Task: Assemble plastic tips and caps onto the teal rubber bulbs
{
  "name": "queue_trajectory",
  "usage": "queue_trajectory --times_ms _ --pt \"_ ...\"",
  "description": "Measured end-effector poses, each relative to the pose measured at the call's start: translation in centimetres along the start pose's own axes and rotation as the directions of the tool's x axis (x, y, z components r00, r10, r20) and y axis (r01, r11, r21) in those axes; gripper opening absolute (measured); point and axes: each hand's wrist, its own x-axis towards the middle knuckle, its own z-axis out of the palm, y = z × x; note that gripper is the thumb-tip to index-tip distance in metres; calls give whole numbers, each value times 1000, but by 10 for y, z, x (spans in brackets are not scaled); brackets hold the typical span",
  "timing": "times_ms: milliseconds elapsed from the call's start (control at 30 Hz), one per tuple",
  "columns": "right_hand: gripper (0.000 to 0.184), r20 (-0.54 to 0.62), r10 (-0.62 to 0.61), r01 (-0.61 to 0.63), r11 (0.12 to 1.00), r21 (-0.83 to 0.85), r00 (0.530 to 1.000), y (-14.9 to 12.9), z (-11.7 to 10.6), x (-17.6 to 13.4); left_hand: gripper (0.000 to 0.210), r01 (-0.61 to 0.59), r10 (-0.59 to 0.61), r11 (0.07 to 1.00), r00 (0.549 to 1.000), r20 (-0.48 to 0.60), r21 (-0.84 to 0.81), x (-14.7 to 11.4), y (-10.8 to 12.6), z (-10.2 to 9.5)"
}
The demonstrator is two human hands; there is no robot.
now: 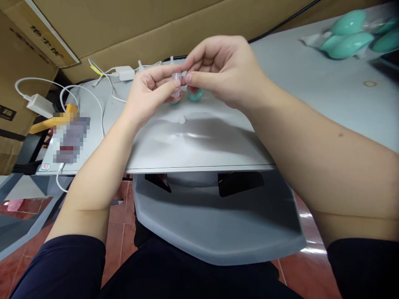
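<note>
My left hand and my right hand meet above the grey table. Both pinch one small clear plastic piece between thumbs and fingertips. A teal rounded part shows just below my right fingers; whether it rests on the table or hangs from the clear piece I cannot tell. A small white disc lies on the table below the hands.
White chargers and cables lie at the back left. Bagged teal bulbs sit at the far right. Cardboard boxes stand behind the table. A grey tray-like shelf juts out under the table's front edge.
</note>
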Motion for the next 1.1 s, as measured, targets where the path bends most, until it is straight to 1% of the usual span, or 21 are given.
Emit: queue_trajectory --times_ms 67,133,233,300,400,467,533,600,733,800,867,933,1000,1067,1100 --pt "30 -43 -25 21 997 -81 999 -2 -1 -1 35 33 -33 999 999 4 -15 2 0 -2" --pt "30 -58 -36 27 987 -160 998 -3 -2 -3 42 80 -80 997 997 16 -1 3 2 -3" --pt "24 -12 -35 32 977 -209 999 -1 -1 -5 36 142 -143 988 989 23 60 0 11 0" --pt "22 22 -24 27 981 -191 999 0 0 -5 33 169 -170 980 985 3 106 -2 17 2" --pt "24 60 33 -27 995 -97 998 -2 2 -4 27 185 -184 972 983 -18 145 -3 20 5" --pt "27 98 75 -73 997 -30 992 -5 4 -4 21 187 -187 971 982 -10 146 -3 20 5" --pt "29 135 91 -93 996 8 987 -11 6 -4 17 187 -189 973 982 0 138 -1 18 5" --pt "30 146 102 -106 994 23 984 -16 9 -5 22 189 -191 974 982 2 129 -1 18 6" --pt "31 145 122 -131 990 54 982 -21 11 -5 44 207 -204 970 978 -42 126 -2 22 9" --pt "31 156 125 -134 990 53 980 -19 10 -5 44 226 -221 967 974 -53 116 -3 25 10" --pt "30 169 115 -124 991 44 979 -17 8 -4 37 239 -238 967 971 -19 83 -4 27 10" --pt "31 179 107 -115 993 36 978 -14 5 -4 25 240 -241 970 970 31 40 -4 29 8" --pt "31 172 126 -131 991 18 977 -12 3 -4 15 230 -230 973 971 70 2 -4 28 7" --pt "32 161 133 -136 991 8 978 -12 3 -4 13 214 -212 977 974 79 -14 -3 24 5" --pt "32 162 128 -131 991 7 979 -11 3 -4 18 205 -204 979 976 73 -8 -3 22 4"
